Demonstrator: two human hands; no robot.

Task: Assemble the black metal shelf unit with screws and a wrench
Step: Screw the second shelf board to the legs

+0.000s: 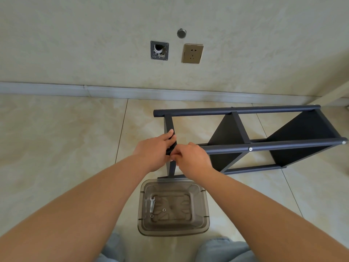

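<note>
The black shelf unit [251, 140] lies on its side on the tiled floor [56, 138], near the wall [94, 44], with its long round tubes running left to right. Two dark panels are already fixed between the tubes, and silver screw heads show at the middle joint [250, 149] and at the right tube end [344, 142], so that part appears assembled. Work is now at the left end, where a flat crossbar [168, 122] meets the near tube. The left hand [154, 150] grips this crossbar, fingers curled round it. The right hand [190, 157] is closed at the joint just beside it, fingertips pinched together; what it holds is hidden, possibly a screw. The wrench [152, 204] lies unused in the clear plastic bin [173, 230] in front of the person's knees, with two small fasteners [164, 210] beside it. Judged from this, the frame is largely built; the left-end joints remain to be screwed and tightened.
</note>
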